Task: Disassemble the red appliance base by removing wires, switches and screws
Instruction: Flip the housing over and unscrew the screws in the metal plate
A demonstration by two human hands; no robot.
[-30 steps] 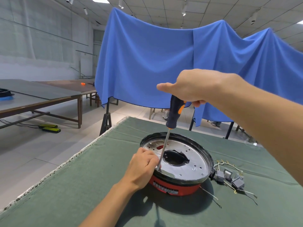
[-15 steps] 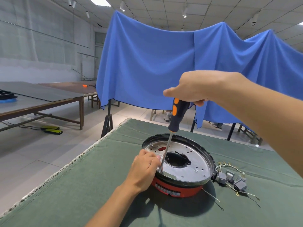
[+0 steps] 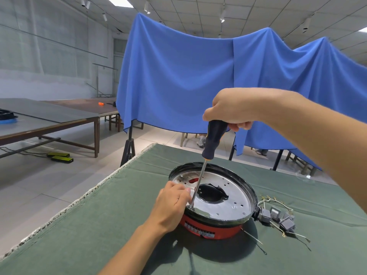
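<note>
The red appliance base [image 3: 210,228] sits on the green cloth, its black rim around a perforated silver plate [image 3: 234,197] with a dark central hole. My right hand [image 3: 232,107] grips the black handle of a long screwdriver [image 3: 214,138] from above. The shaft slants down and its tip meets the plate's near-left edge. My left hand [image 3: 171,203] rests on the base's left rim with curled fingers beside the shaft's lower end. Whether they pinch the shaft is hidden. Grey switches with wires [image 3: 278,217] lie loose to the right of the base.
The green-covered table [image 3: 99,225] ends in a frayed edge on the left. Thin loose wires [image 3: 256,240] lie on the cloth near the base. A blue cloth [image 3: 178,76] hangs behind the table. Wooden tables [image 3: 59,120] stand at the far left.
The screwdriver handle has turned in my right hand; its orange stripe no longer shows. My left hand stays on the rim. The view has shifted slightly.
</note>
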